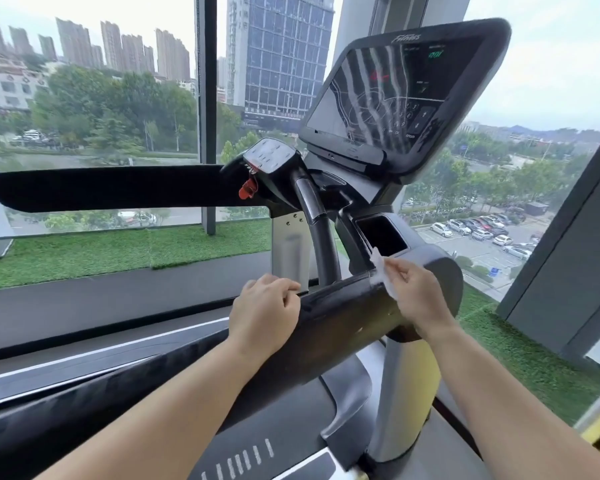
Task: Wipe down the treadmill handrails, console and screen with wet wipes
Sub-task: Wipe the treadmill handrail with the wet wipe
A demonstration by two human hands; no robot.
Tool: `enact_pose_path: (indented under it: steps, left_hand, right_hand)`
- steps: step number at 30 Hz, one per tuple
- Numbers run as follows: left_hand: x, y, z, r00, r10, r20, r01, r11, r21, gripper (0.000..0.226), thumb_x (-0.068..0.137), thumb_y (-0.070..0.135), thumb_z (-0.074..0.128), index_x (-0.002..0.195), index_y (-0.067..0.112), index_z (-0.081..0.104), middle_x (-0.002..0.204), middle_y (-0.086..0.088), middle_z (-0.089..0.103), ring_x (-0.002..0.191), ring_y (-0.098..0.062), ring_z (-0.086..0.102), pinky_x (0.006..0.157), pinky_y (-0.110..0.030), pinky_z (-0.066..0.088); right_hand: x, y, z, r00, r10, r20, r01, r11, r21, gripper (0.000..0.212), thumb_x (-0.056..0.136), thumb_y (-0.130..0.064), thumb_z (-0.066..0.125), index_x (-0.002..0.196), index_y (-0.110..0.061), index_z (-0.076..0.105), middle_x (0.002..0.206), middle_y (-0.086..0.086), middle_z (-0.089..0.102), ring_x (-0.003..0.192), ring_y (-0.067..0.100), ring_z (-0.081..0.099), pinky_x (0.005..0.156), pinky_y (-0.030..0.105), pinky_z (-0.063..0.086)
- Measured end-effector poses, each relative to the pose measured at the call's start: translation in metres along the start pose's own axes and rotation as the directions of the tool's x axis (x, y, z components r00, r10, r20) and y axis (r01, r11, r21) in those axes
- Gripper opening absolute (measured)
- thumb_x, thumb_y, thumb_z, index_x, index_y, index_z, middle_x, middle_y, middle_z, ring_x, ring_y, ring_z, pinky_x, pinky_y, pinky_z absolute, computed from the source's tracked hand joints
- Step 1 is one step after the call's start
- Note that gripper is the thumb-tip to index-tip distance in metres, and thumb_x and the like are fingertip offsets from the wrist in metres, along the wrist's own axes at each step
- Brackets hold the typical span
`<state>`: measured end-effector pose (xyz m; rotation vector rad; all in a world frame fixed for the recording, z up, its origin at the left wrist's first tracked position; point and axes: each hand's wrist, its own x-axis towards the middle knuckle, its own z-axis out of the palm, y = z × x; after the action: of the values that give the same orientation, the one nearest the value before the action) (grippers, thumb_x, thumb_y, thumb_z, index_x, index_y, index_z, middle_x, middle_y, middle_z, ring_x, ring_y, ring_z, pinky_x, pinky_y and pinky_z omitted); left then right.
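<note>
Head view: right hand pinches the wipe on the rail, at six o'clock of the screen; left hand curls over the rail at nine o'clock of the right. Likely risks: the thin pinch lets the wipe slip; the screen's streaks dry on. Script above the screen seems to read "Fitness"; smaller labels are illegible.

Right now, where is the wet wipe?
In the head view, right of centre: the wipe is pinched in the right hand against the black handrail, just below the console's pocket.
</note>
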<state>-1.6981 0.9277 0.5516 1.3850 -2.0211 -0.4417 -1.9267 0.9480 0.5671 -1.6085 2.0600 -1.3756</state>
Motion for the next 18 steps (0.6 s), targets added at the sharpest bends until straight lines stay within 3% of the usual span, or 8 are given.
enact_pose_path:
  steps: [1, 3, 6, 9, 12, 15, 18]
  left_hand:
    - [-0.003, 0.007, 0.004, 0.998, 0.051, -0.022, -0.052, 0.996, -0.066, 0.03, 0.096, 0.025, 0.043, 0.12, 0.027, 0.061, 0.119, 0.008, 0.058, 0.113, -0.013, 0.046, 0.088, -0.019, 0.033]
    - [-0.008, 0.026, 0.01, 0.997, 0.079, -0.002, -0.077, 0.965, -0.25, 0.028, 0.095, 0.032, 0.05, 0.121, 0.026, 0.059, 0.115, 0.008, 0.06, 0.105, -0.009, 0.052, 0.086, -0.018, 0.038]
    - [-0.01, 0.044, 0.02, 0.991, 0.053, 0.121, 0.015, 0.864, -0.503, 0.031, 0.089, 0.035, 0.061, 0.118, 0.028, 0.057, 0.104, 0.011, 0.064, 0.09, -0.005, 0.061, 0.078, -0.019, 0.05]
    - [-0.013, 0.05, 0.03, 0.969, 0.013, 0.246, 0.16, 0.726, -0.669, 0.01, 0.085, 0.021, 0.069, 0.095, 0.021, 0.068, 0.084, 0.007, 0.07, 0.077, -0.009, 0.065, 0.073, -0.027, 0.057]
    - [-0.019, 0.051, 0.041, 0.944, -0.017, 0.33, 0.269, 0.619, -0.737, 0.005, 0.084, 0.006, 0.068, 0.082, 0.011, 0.069, 0.066, 0.002, 0.068, 0.06, -0.008, 0.063, 0.061, -0.021, 0.056]
    - [-0.025, 0.047, 0.053, 0.942, 0.011, 0.336, 0.241, 0.676, -0.696, 0.004, 0.083, 0.007, 0.07, 0.086, 0.01, 0.071, 0.069, -0.002, 0.068, 0.062, -0.011, 0.062, 0.066, -0.024, 0.056]
    - [-0.033, 0.044, 0.065, 0.926, 0.051, 0.374, 0.215, 0.743, -0.634, 0.008, 0.082, 0.008, 0.071, 0.09, 0.01, 0.072, 0.066, 0.003, 0.067, 0.062, -0.01, 0.061, 0.067, -0.025, 0.057]
  right_hand:
    - [-0.014, -0.009, 0.002, 0.995, 0.076, 0.07, -0.089, 0.976, 0.198, 0.019, 0.097, -0.028, 0.053, 0.107, -0.022, 0.068, 0.1, -0.004, 0.067, 0.093, 0.013, 0.06, 0.076, 0.02, 0.044]
    - [-0.038, -0.018, 0.008, 0.948, 0.194, 0.253, -0.296, 0.829, 0.474, 0.016, 0.096, -0.026, 0.053, 0.105, -0.021, 0.066, 0.088, -0.002, 0.065, 0.079, 0.013, 0.057, 0.066, 0.023, 0.047]
    - [-0.057, -0.016, 0.011, 0.882, 0.21, 0.422, -0.448, 0.65, 0.613, 0.03, 0.093, -0.027, 0.051, 0.112, -0.007, 0.064, 0.087, 0.009, 0.063, 0.074, 0.016, 0.055, 0.064, 0.025, 0.048]
    - [-0.07, -0.003, 0.005, 0.843, 0.162, 0.514, -0.509, 0.552, 0.661, 0.041, 0.085, -0.034, 0.053, 0.11, -0.003, 0.062, 0.082, 0.008, 0.064, 0.067, 0.011, 0.06, 0.059, 0.022, 0.049]
    - [-0.079, 0.013, -0.008, 0.81, 0.169, 0.562, -0.531, 0.618, 0.579, 0.042, 0.078, -0.035, 0.062, 0.107, -0.004, 0.066, 0.083, 0.005, 0.066, 0.067, 0.011, 0.061, 0.059, 0.022, 0.05]
    - [-0.088, 0.028, -0.017, 0.813, 0.267, 0.518, -0.526, 0.718, 0.456, 0.044, 0.067, -0.038, 0.07, 0.1, -0.008, 0.07, 0.087, 0.005, 0.068, 0.072, 0.012, 0.062, 0.061, 0.023, 0.05]
    - [-0.095, 0.038, -0.02, 0.874, 0.29, 0.391, -0.464, 0.737, 0.491, 0.025, 0.067, -0.032, 0.07, 0.081, -0.012, 0.067, 0.073, 0.001, 0.066, 0.067, 0.011, 0.059, 0.057, 0.019, 0.048]
